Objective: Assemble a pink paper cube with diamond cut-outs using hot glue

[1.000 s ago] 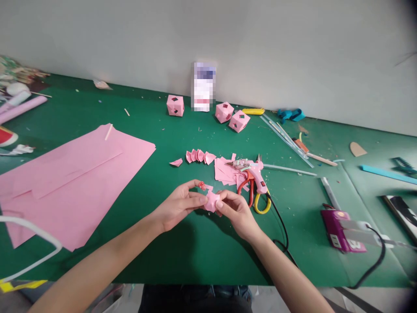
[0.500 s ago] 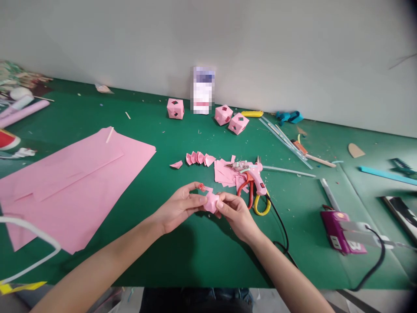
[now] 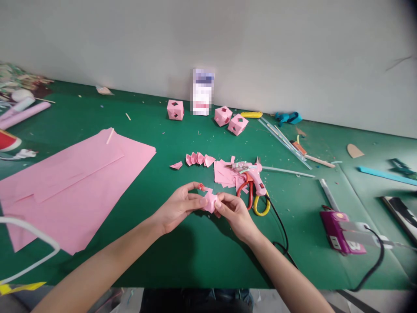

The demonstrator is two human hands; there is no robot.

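Note:
Between my two hands, low over the green table, is a small folded pink paper piece. My left hand pinches its left side between thumb and fingers, with something red around a raised fingertip. The thumb and fingers of my right hand grip its right side. Just beyond lie several curved pink paper pieces in a row, with a single one to their left. A pile of pink paper strips is partly under a pink glue gun and scissors.
Three pink paper polyhedra, one at the left, stand near the wall by a blurred upright card. Large pink sheets cover the left side of the table. At right are a purple power strip and a black cable.
The hands have hardly moved; the pink piece between them is slightly turned. The camera view has shifted very little.

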